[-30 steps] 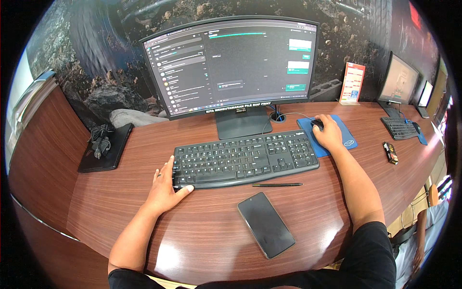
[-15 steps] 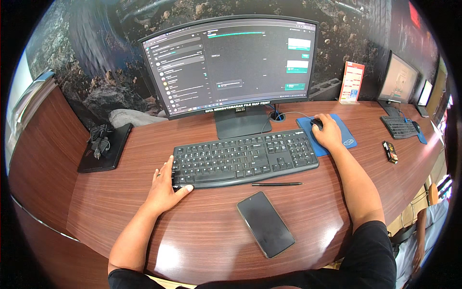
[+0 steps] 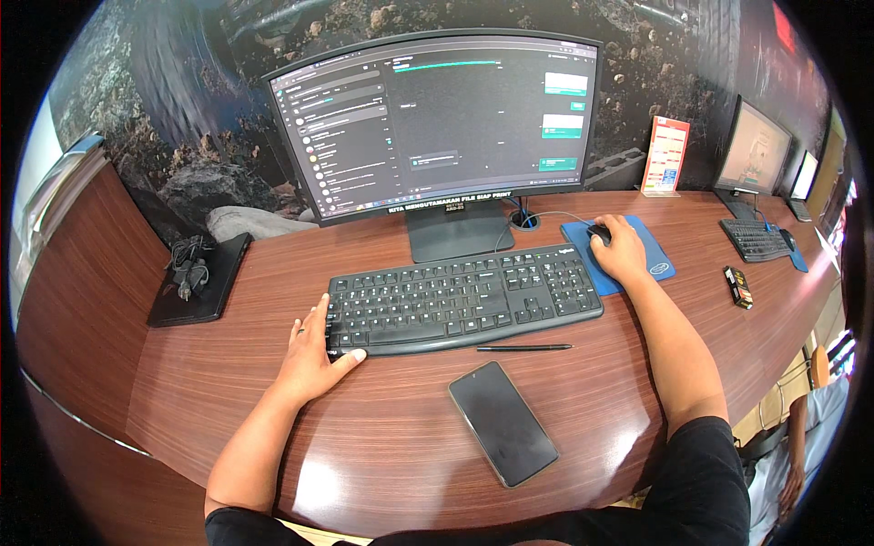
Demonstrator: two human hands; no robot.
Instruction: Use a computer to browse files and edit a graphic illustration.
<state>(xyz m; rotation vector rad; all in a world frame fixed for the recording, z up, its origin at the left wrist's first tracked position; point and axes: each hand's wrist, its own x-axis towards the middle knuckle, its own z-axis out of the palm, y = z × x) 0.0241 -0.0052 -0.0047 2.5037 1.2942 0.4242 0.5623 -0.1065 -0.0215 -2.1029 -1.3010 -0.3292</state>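
Note:
My right hand (image 3: 620, 248) is curled over a black computer mouse (image 3: 599, 234) on a blue mouse pad (image 3: 651, 247). At the left end of a black keyboard (image 3: 464, 298), my left hand (image 3: 312, 362) rests on the desk. Its fingers are stretched along the keyboard's edge, with the thumb touching the front left corner. A black pen (image 3: 525, 348) lies just below the keyboard. Nearer to me, a dark smartphone (image 3: 503, 424) lies face up with its screen dark. Behind the keyboard stands a curved monitor (image 3: 473, 118) showing a dark chat window with a list on its left.
On the left, a closed black laptop (image 3: 202, 287) carries a coiled cable with a plug (image 3: 188, 271). A red and white standing card (image 3: 665, 156), a small black box (image 3: 738, 288) and another keyboard (image 3: 755, 240) with a monitor (image 3: 755, 150) are on the right. Another person (image 3: 801, 455) sits at lower right.

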